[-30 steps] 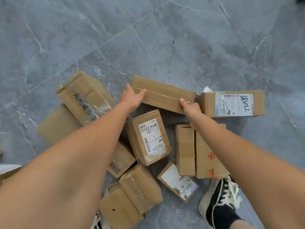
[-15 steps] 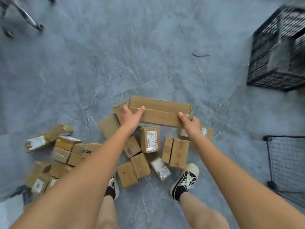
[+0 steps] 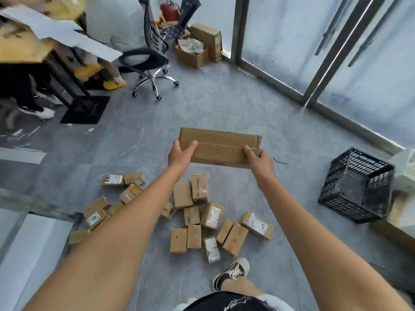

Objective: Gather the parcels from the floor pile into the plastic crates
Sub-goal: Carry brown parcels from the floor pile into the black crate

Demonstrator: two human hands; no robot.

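Fingers (image 3: 193, 144) curled over the near edge of a long cardboard parcel (image 3: 221, 143), left hand (image 3: 179, 154) gripping one end, right hand (image 3: 258, 159) the other, parcel held level in the air above the floor pile (image 3: 193, 212), black plastic crate (image 3: 357, 185) tilted on the floor well off to the right

Small cardboard parcels (image 3: 197, 218) are lying scattered over the grey tiled floor (image 3: 224, 108), black crate (image 3: 357, 187) sitting nearby.
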